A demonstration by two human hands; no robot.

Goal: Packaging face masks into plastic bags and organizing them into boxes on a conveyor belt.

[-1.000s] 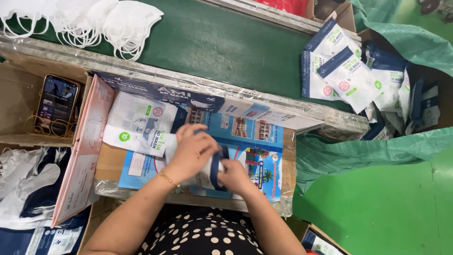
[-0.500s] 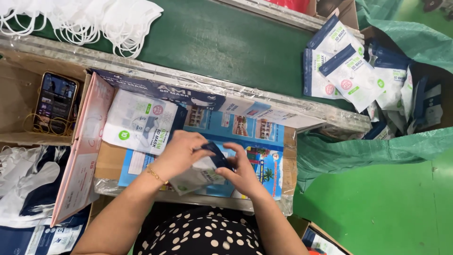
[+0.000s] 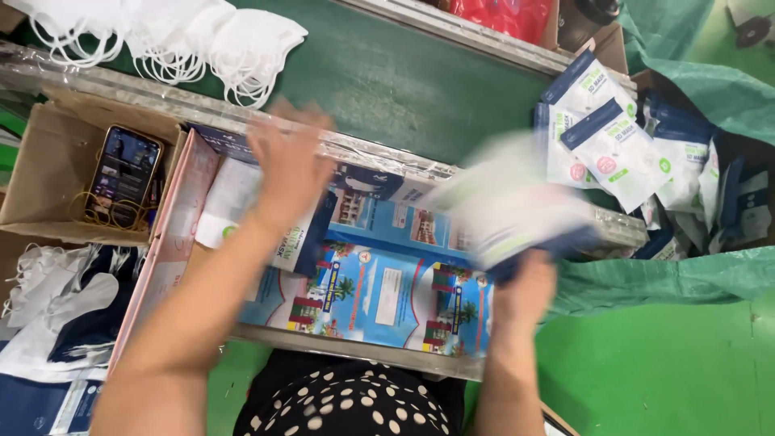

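Note:
My right hand (image 3: 525, 295) holds a filled white-and-blue mask packet (image 3: 517, 214), blurred by motion, out to the right above the metal rail. My left hand (image 3: 286, 165) is raised with fingers spread and nothing in it, over a flat stack of white packets (image 3: 234, 206) near the rail. Both hands hover above a colourful printed cardboard sheet (image 3: 387, 291) that serves as the work surface. A pile of loose white face masks (image 3: 178, 36) lies on the green belt at the upper left.
A heap of filled mask packets (image 3: 613, 149) sits in a box at the right. At the left, a cardboard box (image 3: 48, 173) holds a phone (image 3: 123, 173) and rubber bands. More loose masks (image 3: 48, 299) lie at the lower left. Green plastic sheeting (image 3: 670, 278) drapes at the right.
The hands were together at the centre working on a packet. Now they have parted: the right hand has swung right with the packet, the left hand has lifted up toward the rail.

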